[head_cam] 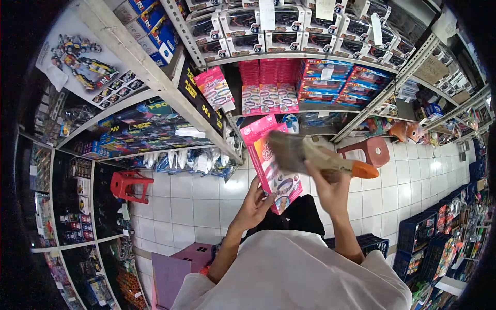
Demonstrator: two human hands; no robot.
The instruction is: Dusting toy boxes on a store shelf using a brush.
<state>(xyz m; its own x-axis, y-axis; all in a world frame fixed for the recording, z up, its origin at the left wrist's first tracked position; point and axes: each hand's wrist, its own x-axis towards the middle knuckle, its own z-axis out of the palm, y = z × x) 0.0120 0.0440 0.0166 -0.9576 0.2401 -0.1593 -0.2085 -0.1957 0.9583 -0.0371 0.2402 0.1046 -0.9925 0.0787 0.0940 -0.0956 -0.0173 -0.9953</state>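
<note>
A pink boxed bracelet craft kit (264,170) is tilted in front of my body, with my left hand (254,207) gripping its lower left edge. My right hand (333,190) is closed around the wooden handle of a wide paintbrush (329,161) whose handle end is orange. Motion blurs the bristles, which lie over the upper right part of the box front; whether they touch it cannot be told. Beyond the box, similar pink boxes (269,99) stand stacked on a shelf, and another pink box (215,87) leans at that shelf's left post.
Blue and red toy boxes (323,83) sit beside the pink stack, under a shelf of boxed toy cars (283,40). Red plastic stools stand left (130,186) and right (368,151) on the white tiled floor (193,201). Dark blue crates (416,236) line the right.
</note>
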